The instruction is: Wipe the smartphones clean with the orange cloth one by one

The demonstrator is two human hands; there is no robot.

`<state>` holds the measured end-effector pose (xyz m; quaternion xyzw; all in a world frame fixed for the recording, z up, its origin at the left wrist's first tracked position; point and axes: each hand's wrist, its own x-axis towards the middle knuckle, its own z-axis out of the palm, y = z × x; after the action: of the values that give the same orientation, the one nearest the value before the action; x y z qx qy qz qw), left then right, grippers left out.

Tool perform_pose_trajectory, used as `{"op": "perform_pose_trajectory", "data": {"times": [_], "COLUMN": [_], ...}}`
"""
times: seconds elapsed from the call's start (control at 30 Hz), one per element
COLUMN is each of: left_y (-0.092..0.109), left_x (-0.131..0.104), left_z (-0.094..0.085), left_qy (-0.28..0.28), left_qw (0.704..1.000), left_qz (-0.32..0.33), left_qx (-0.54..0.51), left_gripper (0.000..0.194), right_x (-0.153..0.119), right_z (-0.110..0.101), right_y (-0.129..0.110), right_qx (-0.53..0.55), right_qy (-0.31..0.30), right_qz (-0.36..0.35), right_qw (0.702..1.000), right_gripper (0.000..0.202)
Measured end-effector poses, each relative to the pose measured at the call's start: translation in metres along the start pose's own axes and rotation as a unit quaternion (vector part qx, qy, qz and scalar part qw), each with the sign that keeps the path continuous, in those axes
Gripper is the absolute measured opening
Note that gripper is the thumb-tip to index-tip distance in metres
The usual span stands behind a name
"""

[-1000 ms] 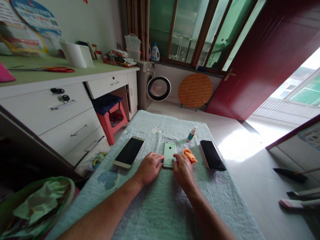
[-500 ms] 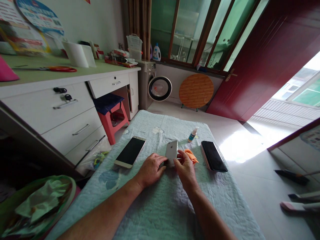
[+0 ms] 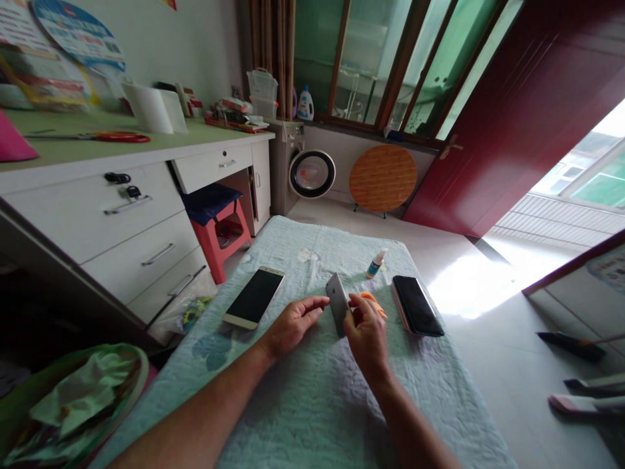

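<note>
A grey smartphone (image 3: 336,305) is tilted up on its edge above the cloth, its back partly turned to me. My right hand (image 3: 366,329) grips its right edge between thumb and fingers. Just left of the phone, my left hand (image 3: 297,326) has its fingers stretched toward the phone's left edge, thumb apart; whether a fingertip touches it I cannot tell. An orange cloth (image 3: 375,303) lies behind my right hand, partly hidden. A small spray bottle (image 3: 376,264) stands beyond it. To the left lies a gold phone (image 3: 255,298), screen up; to the right, a black phone (image 3: 418,306).
A pale quilted cloth (image 3: 293,417) covers the table. At left are a white desk (image 3: 141,202) with drawers, a red stool (image 3: 227,241) and a waste basket (image 3: 141,365). A washing machine (image 3: 283,176) with its door open stands at the back.
The grey phone has been tilted from showing its back to a steep, nearly edge-on angle, by my right hand. My left fingers have come off its lower left side.
</note>
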<state>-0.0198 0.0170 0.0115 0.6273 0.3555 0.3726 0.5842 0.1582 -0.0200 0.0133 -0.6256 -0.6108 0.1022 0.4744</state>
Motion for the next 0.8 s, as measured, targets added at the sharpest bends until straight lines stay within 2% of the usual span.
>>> {"op": "perform_pose_trajectory", "data": {"times": [0.13, 0.27, 0.43, 0.57, 0.8], "left_y": [0.003, 0.007, 0.015, 0.016, 0.013], "left_x": [0.002, 0.001, -0.002, -0.003, -0.005], "left_z": [-0.004, -0.006, -0.011, -0.014, -0.014], "left_qy": [0.015, 0.027, 0.058, 0.056, 0.043], "left_qw": [0.984, 0.958, 0.94, 0.932, 0.927], "left_qz": [-0.042, -0.093, -0.145, -0.168, -0.186], "left_qx": [-0.17, -0.269, -0.302, -0.317, -0.322], "left_gripper": [0.038, 0.04, 0.038, 0.041, 0.042], "right_x": [-0.007, -0.013, -0.017, -0.018, -0.022], "right_z": [0.004, 0.008, 0.011, 0.009, 0.008], "right_y": [-0.01, -0.017, -0.021, -0.021, -0.018], "right_qx": [0.0, -0.008, -0.049, -0.102, -0.234], "right_qy": [-0.039, -0.08, -0.129, -0.161, -0.157], "right_qz": [-0.043, -0.059, -0.08, -0.093, -0.044], "right_qw": [0.998, 0.995, 0.987, 0.977, 0.958], "right_gripper": [0.026, 0.024, 0.028, 0.034, 0.053]}}
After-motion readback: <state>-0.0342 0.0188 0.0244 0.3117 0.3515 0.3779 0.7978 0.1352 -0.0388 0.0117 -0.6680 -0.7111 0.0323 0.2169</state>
